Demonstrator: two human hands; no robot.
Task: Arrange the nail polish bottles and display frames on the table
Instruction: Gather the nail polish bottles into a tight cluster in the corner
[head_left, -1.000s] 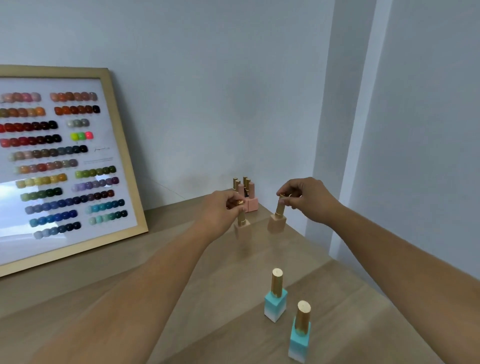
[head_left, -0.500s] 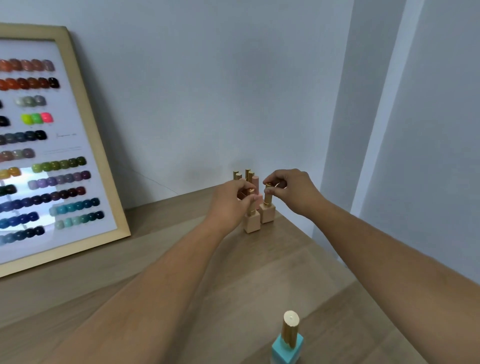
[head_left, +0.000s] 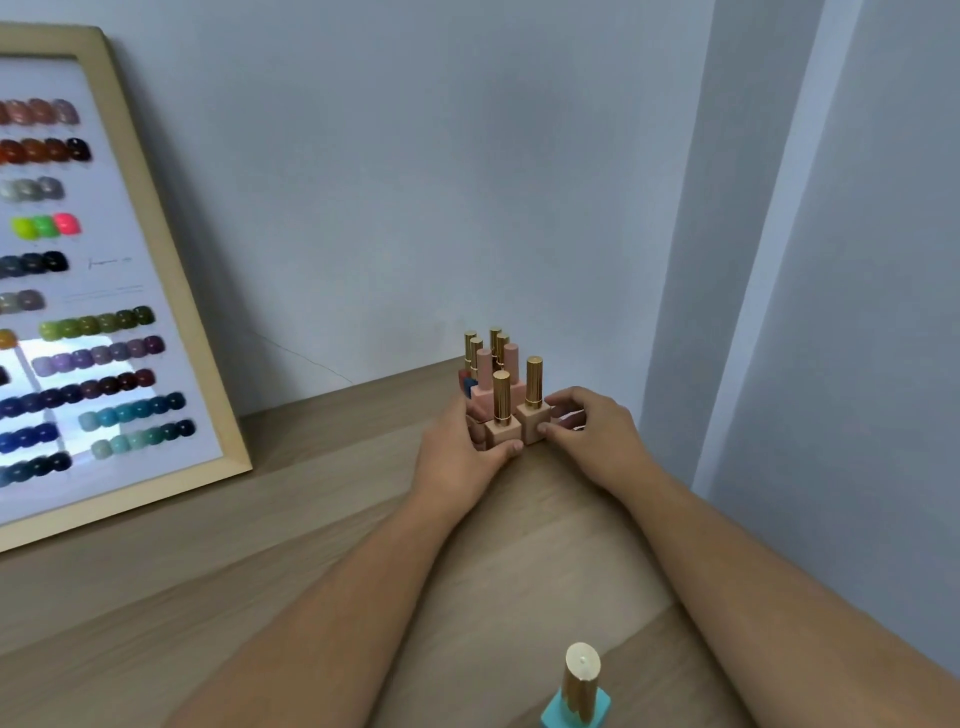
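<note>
Two beige nail polish bottles with gold caps stand side by side at the table's far right corner. My left hand (head_left: 457, 452) grips the base of the left beige bottle (head_left: 503, 421). My right hand (head_left: 589, 431) grips the base of the right beige bottle (head_left: 533, 410). Right behind them stands a cluster of several bottles (head_left: 491, 364), pink ones in front and gold-capped ones at the back. A turquoise bottle (head_left: 579, 691) with a gold cap stands near the bottom edge. A wooden display frame (head_left: 171, 291) of colour swatches leans on the wall at left.
The wooden table (head_left: 311, 519) ends at the right beside a grey wall (head_left: 831, 364). The back wall (head_left: 415, 182) rises just behind the bottle cluster.
Both hands have slid down from the caps to the bases of the two beige bottles, which now stand on the table tight against the cluster. The camera has turned slightly right.
</note>
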